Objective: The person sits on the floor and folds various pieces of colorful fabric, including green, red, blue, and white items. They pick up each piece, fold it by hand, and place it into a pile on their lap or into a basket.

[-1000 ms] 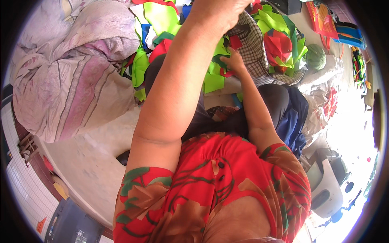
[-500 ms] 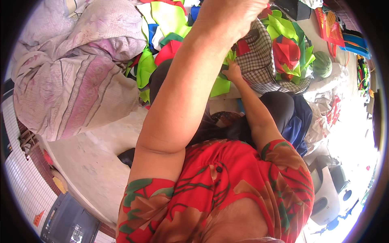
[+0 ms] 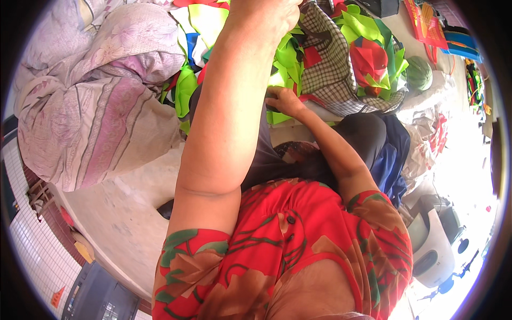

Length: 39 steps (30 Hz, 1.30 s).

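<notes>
Head view shows the right hand [image 3: 288, 101], its bent fingers [image 3: 275, 101] against smooth, flat lime-green cloth pieces [image 3: 289, 63] overlapping beyond counting, grip unclear, with one checked cloth [image 3: 332, 80] and one round melon [image 3: 419, 73] rightward of those fingers, one crumpled quilt [image 3: 125, 96] leftward, and the left hand [image 3: 271, 17], fingers hidden, state impossible to tell.

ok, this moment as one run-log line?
left hand: partly past upper picture edge, grip hidden | right hand: at lime-green fabric pieces, grip unclear | nearby: checked cloth, green melon
</notes>
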### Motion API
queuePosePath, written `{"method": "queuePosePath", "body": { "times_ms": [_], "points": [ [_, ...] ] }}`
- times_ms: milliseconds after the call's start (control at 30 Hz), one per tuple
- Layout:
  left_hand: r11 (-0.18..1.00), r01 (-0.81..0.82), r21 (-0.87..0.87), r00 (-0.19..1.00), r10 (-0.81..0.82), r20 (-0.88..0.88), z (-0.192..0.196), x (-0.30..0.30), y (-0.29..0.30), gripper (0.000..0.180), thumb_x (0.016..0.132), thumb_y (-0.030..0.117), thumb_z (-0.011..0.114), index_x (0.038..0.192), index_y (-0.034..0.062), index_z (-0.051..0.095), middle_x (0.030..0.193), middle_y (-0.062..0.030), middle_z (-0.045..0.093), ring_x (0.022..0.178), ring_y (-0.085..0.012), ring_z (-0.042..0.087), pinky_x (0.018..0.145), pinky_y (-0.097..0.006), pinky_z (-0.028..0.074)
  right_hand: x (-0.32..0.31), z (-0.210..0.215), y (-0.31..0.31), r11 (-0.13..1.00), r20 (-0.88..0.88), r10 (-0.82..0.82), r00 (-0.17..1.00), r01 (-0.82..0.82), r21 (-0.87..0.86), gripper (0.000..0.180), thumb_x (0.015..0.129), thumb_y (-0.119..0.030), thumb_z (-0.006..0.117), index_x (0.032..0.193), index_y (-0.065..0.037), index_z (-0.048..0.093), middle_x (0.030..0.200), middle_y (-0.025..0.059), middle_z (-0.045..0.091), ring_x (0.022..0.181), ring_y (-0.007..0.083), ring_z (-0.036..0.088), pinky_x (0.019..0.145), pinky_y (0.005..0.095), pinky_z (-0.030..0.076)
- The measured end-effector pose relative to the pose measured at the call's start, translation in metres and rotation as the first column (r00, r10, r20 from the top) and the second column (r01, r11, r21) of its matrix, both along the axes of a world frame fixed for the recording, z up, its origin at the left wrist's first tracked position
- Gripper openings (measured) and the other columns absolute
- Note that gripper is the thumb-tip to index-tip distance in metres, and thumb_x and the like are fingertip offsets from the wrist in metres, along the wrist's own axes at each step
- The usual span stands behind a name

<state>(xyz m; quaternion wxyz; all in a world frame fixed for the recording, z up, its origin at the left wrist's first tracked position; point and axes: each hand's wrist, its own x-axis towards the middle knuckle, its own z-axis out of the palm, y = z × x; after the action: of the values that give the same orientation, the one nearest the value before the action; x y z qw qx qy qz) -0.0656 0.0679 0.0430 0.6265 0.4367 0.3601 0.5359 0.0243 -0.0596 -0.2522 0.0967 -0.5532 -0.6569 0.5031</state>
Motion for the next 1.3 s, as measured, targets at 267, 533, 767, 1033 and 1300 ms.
{"method": "queuePosePath", "body": {
  "times_ms": [267,533,767,1033,1300],
  "points": [
    [0.998,0.027,0.065,0.998,-0.030,0.053,-0.005,-0.001,0.001,0.012,0.086,0.012,0.057,0.085,-0.0002,0.059,0.071,-0.0047,0.059,0.061,-0.0093,0.053,0.057,-0.021,0.043,0.029,0.048,0.012,0.918,-0.619,-0.386,0.684,0.352,-0.184,0.029,0.083,-0.024,0.065,0.102,-0.003,0.061,0.102,0.0039,0.059,0.094,0.0164,0.054,0.081,0.0309,0.044],
    [0.995,-0.051,-0.084,0.998,0.048,-0.036,0.017,-0.001,-0.011,0.011,0.085,0.011,0.056,0.086,0.0005,0.059,0.071,-0.0044,0.059,0.061,-0.0095,0.055,0.056,-0.020,0.043,0.075,0.054,0.024,0.707,-0.725,-0.657,-0.206,0.165,-0.688,0.043,0.082,-0.028,0.059,0.113,0.001,0.055,0.113,0.0142,0.059,0.108,0.0272,0.055,0.099,0.0406,0.039],
    [0.996,0.064,0.059,0.995,-0.068,0.069,-0.002,-0.004,-0.002,0.011,0.086,0.012,0.057,0.086,0.0006,0.059,0.071,-0.0030,0.058,0.061,-0.0092,0.054,0.056,-0.020,0.043,0.060,0.048,0.029,0.740,-0.756,-0.648,0.091,0.312,-0.596,0.025,0.088,-0.018,0.058,0.108,-0.002,0.055,0.099,0.0069,0.061,0.093,0.0169,0.057,0.087,0.0323,0.045],
    [0.999,0.011,-0.053,1.000,-0.010,0.023,0.001,0.004,-0.004,0.014,0.086,0.014,0.058,0.087,0.0004,0.061,0.075,-0.0029,0.059,0.066,-0.0085,0.056,0.059,-0.020,0.045,0.075,-0.037,0.038,0.534,-0.348,-0.839,0.418,0.751,-0.387,0.055,0.076,-0.008,0.066,0.127,-0.013,0.048,0.100,0.0061,0.053,0.076,0.0152,0.051,0.059,0.0309,0.045],
    [0.999,0.032,-0.022,0.999,-0.031,0.041,0.001,0.009,-0.002,0.016,0.085,0.014,0.058,0.090,-0.0014,0.060,0.076,-0.0028,0.059,0.067,-0.0090,0.055,0.059,-0.020,0.044,0.087,-0.070,0.066,0.418,-0.220,-0.907,0.359,0.703,-0.575,0.064,0.077,-0.013,0.067,0.135,-0.011,0.039,0.137,0.0106,0.036,0.120,0.0263,0.039,0.088,0.0412,0.043]
  ]
}}
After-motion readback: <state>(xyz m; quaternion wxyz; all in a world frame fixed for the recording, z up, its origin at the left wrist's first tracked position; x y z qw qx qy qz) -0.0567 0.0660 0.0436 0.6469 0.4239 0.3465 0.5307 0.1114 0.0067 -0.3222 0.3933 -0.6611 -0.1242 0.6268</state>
